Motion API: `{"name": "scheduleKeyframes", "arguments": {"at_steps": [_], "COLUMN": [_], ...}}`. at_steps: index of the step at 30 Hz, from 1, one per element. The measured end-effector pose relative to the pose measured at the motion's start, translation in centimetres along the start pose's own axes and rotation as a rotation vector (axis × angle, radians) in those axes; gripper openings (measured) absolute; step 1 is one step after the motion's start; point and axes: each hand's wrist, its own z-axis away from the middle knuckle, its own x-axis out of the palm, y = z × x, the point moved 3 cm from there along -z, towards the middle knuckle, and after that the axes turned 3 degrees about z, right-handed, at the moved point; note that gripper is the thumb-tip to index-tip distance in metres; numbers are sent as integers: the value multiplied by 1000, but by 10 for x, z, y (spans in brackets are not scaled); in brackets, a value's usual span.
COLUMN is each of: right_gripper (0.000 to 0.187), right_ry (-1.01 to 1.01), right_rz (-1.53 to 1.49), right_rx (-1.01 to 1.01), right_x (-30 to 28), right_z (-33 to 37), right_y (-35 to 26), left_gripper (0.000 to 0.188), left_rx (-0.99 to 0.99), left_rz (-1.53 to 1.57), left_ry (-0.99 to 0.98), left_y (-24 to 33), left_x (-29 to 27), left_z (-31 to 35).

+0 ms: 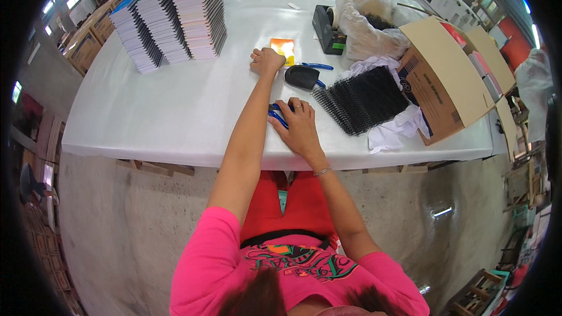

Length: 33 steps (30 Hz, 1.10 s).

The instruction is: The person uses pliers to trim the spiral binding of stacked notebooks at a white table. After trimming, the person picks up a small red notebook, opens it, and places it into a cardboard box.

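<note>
My left hand [267,61] is on the white table with its fingers curled, beside the left edge of a small orange and yellow card or booklet [283,50]. Whatever its fingers may hold is hidden. Nearer to me, my right hand [300,127] rests on the table, closed around blue-handled pliers [278,118]. Just beyond it lies a black, rounded, pouch-like thing [302,77]. A second blue-handled tool [319,66] sits behind that. To the right, a bundle of black spiral binding coils [366,99] is spread over white paper.
Tall stacks of spiral-bound notebooks [199,17] stand at the far left of the table [158,117]. An open cardboard box [439,88] is at the right. Behind the coils are clear plastic bags [374,35] and a black tape dispenser-like object [328,29]. Another person sits across the table.
</note>
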Motion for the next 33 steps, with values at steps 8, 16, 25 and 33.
{"name": "scheduleKeyframes", "arguments": {"at_steps": [8, 16, 25, 33], "right_gripper": [45, 46, 60, 48], "right_ry": [10, -62, 191, 285], "right_rz": [25, -3, -255, -357], "right_rx": [-2, 41, 116, 10], "right_x": [0, -1, -18, -27], "right_z": [1, -1, -10, -27], "right_y": [4, 1, 7, -13], "left_gripper": [74, 63, 30, 26], "left_rx": [-175, 184, 763, 797], "left_rz": [114, 544, 695, 607], "left_ry": [-129, -83, 204, 181], "left_y": [19, -2, -42, -76], "left_x": [8, -2, -127, -163], "left_z": [-14, -9, 103, 177]}}
